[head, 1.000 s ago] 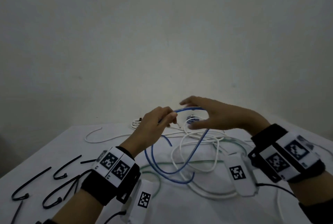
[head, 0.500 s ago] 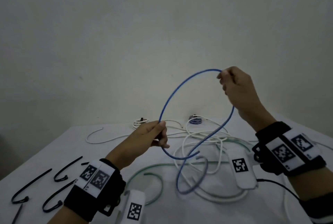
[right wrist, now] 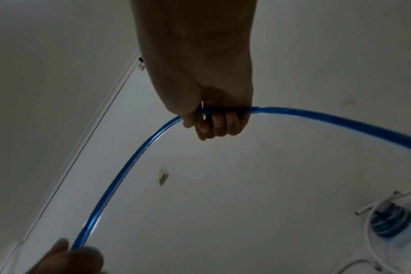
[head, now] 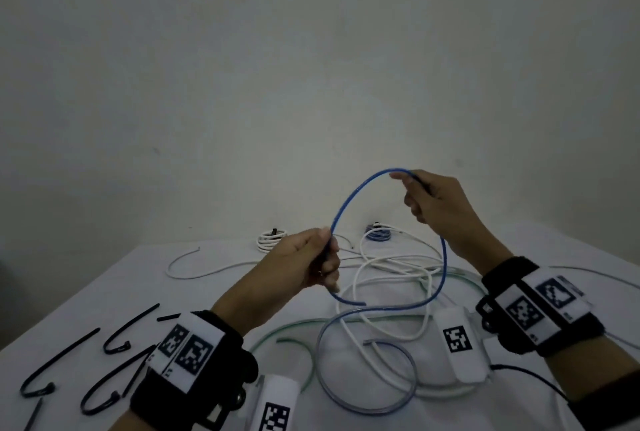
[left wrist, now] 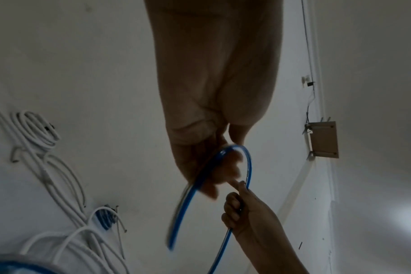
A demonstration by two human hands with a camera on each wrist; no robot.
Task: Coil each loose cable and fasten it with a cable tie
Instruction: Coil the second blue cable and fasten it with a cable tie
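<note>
A blue cable [head: 349,202] arcs in the air above the white table [head: 104,299]. My left hand [head: 320,259] grips it near one end, and the short free end curls below the fist. My right hand [head: 415,195] holds the cable higher up and to the right, fingers curled round it [right wrist: 214,118]. From there the blue cable drops to the table and runs on as a loose loop [head: 367,371]. In the left wrist view the left hand [left wrist: 214,166] clasps the blue cable [left wrist: 190,200], with the right hand [left wrist: 242,209] just below.
Loose white cables [head: 391,278] and a green one [head: 287,333] lie tangled mid-table. A tied white coil [head: 272,238] and a tied blue coil [head: 379,233] sit at the far edge. Several black cable ties [head: 62,361] lie at the front left. A wall stands behind.
Both hands closed on the blue cable and drew apart. The right hand rose high, then came down somewhat and nearer the left hand, bending the cable into a rounder arc.
</note>
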